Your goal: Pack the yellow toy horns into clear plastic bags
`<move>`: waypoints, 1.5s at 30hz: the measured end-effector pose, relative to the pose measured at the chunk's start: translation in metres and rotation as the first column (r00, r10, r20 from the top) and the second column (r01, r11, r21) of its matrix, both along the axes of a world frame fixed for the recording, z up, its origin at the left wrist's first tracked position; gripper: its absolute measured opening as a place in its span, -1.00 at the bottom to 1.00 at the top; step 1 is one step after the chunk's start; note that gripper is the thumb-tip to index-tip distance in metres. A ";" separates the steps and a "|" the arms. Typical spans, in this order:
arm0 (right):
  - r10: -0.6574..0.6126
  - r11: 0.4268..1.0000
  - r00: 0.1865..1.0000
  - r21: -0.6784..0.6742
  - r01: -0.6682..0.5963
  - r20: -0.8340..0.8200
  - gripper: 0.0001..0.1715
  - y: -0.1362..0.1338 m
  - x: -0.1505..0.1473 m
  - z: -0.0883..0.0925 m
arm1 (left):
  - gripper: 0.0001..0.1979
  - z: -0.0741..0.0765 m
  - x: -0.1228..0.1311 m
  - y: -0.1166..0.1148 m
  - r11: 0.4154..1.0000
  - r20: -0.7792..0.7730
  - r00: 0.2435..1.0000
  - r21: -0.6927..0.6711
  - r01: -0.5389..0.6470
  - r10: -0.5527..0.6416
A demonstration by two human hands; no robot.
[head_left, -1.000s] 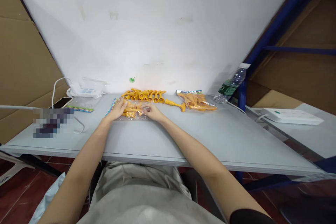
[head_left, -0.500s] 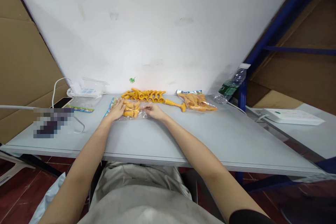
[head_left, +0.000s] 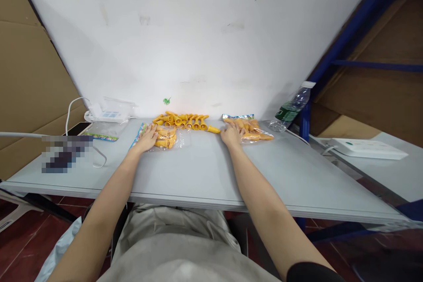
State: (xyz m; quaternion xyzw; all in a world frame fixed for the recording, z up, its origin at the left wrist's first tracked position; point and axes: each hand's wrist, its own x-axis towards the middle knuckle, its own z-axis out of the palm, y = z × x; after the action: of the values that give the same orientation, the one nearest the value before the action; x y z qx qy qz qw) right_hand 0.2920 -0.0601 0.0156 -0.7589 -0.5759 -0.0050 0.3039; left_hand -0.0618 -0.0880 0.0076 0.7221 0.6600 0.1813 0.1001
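My left hand (head_left: 147, 139) lies on the left end of a clear plastic bag (head_left: 180, 139) with orange hollow toy pieces (head_left: 163, 137) inside. Its fingers are stretched out over the bag, and the thumb is hard to see. My right hand (head_left: 231, 135) reaches over a single orange toy piece (head_left: 213, 129), with fingers apart. The cone end of that piece shows to the left; its splayed end is hidden under the hand. Just right of this hand is a second clear bag (head_left: 261, 136) of orange pieces with a coloured header. Several loose orange pieces (head_left: 185, 120) lie against the wall.
A clear bottle (head_left: 291, 108) with a green label leans at the back right. At the left are a flat bag with a colourful strip (head_left: 101, 137), a phone (head_left: 79, 129), a white power strip (head_left: 109, 116) and cables. Another white power strip (head_left: 368, 148) lies on the right-hand surface.
My right hand has left the open end of the left bag and moved right, over the single orange piece. The left hand and its bag have stayed in place.
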 end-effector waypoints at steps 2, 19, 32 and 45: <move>0.028 0.996 0.997 -0.086 -0.022 0.072 -0.52 0.001 -0.003 -0.001 | -0.37 0.000 0.000 0.000 1.000 -0.003 1.000 0.001 -0.002 0.002; 0.168 0.864 0.922 -0.502 0.033 0.349 -0.56 -0.020 -0.029 0.049 | -0.38 -0.011 -0.005 0.008 0.997 0.045 0.999 0.070 0.026 -0.030; 0.445 0.835 0.834 -0.486 -0.257 0.324 -0.67 -0.069 -0.075 0.090 | -0.35 -0.013 -0.006 0.011 0.996 0.096 0.994 0.082 0.039 -0.047; 0.651 0.731 0.741 -0.400 -0.553 0.166 -0.82 -0.065 -0.098 0.070 | -0.35 -0.012 -0.004 0.011 0.995 0.104 0.994 0.091 0.029 -0.039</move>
State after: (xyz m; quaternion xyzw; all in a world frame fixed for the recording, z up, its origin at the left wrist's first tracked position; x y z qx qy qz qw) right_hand 0.1944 -0.1255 0.0859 -0.5575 -0.8237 0.0765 0.0697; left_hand -0.0663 -0.0773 -0.0044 0.7265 0.6326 0.2469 0.1053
